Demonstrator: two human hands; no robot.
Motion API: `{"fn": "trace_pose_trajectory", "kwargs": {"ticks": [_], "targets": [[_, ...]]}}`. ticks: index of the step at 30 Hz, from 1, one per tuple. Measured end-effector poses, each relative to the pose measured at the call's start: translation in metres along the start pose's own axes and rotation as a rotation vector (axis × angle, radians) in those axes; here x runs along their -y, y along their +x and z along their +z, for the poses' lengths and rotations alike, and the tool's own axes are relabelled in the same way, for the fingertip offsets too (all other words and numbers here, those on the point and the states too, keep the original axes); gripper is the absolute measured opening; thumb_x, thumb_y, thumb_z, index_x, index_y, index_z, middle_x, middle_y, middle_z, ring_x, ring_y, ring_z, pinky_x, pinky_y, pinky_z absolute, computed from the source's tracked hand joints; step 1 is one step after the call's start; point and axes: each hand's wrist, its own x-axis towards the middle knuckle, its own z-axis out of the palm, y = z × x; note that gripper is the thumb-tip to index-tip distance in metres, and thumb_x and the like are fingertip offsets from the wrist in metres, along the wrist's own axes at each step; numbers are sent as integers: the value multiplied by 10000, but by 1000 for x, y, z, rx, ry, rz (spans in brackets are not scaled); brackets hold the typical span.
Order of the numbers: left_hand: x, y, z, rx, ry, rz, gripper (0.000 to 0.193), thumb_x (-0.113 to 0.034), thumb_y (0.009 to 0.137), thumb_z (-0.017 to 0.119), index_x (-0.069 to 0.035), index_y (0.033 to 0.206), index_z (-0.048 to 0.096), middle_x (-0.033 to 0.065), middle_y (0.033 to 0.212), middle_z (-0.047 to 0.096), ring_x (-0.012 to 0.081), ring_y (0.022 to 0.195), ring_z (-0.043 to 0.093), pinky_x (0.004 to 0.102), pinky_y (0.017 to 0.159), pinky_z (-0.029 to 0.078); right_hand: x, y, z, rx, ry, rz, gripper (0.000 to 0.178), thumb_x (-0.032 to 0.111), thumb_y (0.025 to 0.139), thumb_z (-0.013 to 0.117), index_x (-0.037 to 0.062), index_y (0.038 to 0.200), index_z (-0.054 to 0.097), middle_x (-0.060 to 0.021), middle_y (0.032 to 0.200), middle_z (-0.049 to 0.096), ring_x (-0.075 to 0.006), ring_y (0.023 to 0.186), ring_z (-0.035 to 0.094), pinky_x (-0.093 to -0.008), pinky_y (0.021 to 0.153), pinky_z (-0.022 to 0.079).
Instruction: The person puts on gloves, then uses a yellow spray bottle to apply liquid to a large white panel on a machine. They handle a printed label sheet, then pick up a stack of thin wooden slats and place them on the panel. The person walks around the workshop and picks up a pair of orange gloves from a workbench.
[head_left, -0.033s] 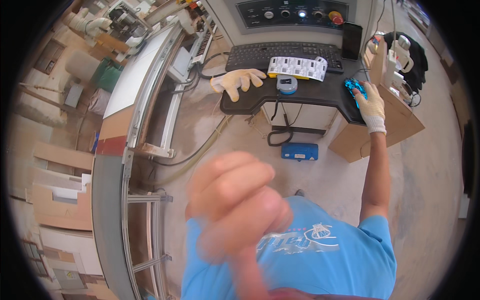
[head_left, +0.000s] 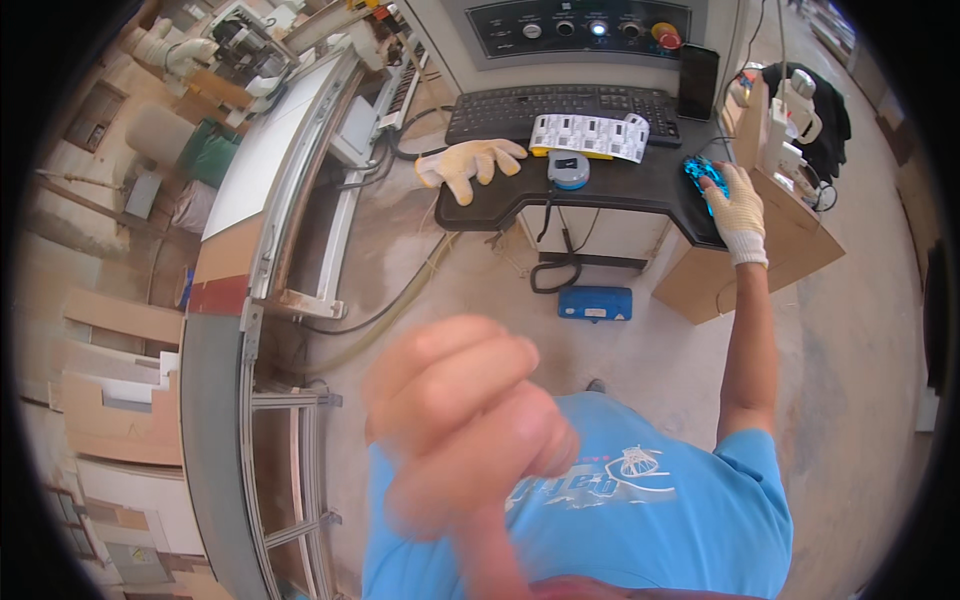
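Observation:
My right hand [head_left: 741, 212], in a pale knitted work glove, lies over a blue-and-black patterned computer mouse [head_left: 706, 176] at the right end of a black desk shelf [head_left: 610, 192]. Its fingers bend around the mouse and partly cover it. Bare and blurred, my left hand [head_left: 465, 420] is raised close in front of my blue shirt, fingers curled into a fist. I see nothing sticking out of it. On the shelf's left side lies an empty pale glove [head_left: 470, 168]. A grey-and-blue tape measure [head_left: 568, 171] sits beside a sheet of printed labels [head_left: 590, 136].
Behind the labels are a black keyboard [head_left: 560, 112], an upright black phone [head_left: 698, 82] and a control panel with a red knob [head_left: 665, 37]. Below the shelf is a blue box [head_left: 595, 303]. A long machine table [head_left: 215, 380] runs along the left; a wooden cabinet [head_left: 755, 250] stands at right.
The whole view has shifted very slightly. My left fist sits a little lower and further left, still curled. My right hand stays on the mouse.

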Motion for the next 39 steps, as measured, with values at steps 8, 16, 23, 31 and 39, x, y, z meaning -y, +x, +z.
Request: {"fn": "trace_pose_trajectory", "kwargs": {"ticks": [8,16,23,31,39], "targets": [[14,9,-3,-142,-86,364,191,-198,1028,633,-57,1086,518,86,851,554,200,576,567,313,389,416,11,-1,-7,-43,45,31,515,415,909,718,84,1296,646,-168,1264,656,-390,1153,645,-463,978,507],[45,7,-27,41,-571,270,389,-245,924,776,2,1021,491,127,821,593,222,631,575,300,441,483,13,1,-3,-41,11,113,521,416,910,709,88,1310,645,-160,1264,661,-387,1152,649,-455,982,507],[78,13,-61,46,-588,56,395,-241,900,803,-2,995,503,116,847,611,229,688,597,292,483,509,12,-1,8,-110,-8,129,498,410,930,690,92,1311,641,-176,1229,674,-405,1147,648,-462,972,505],[144,-21,-82,-99,-596,67,239,-206,905,747,-80,988,561,79,818,614,229,591,631,334,463,462,22,-4,4,-163,152,118,402,246,950,682,35,1292,653,-176,1258,690,-348,1164,675,-406,1033,507],[180,-149,-71,242,-716,-577,178,-158,995,655,-26,877,652,75,722,653,202,604,643,295,560,481,40,-8,-7,-92,7,237,520,456,923,682,77,1278,671,-165,1295,649,-374,1215,620,-444,1035,486]]}}
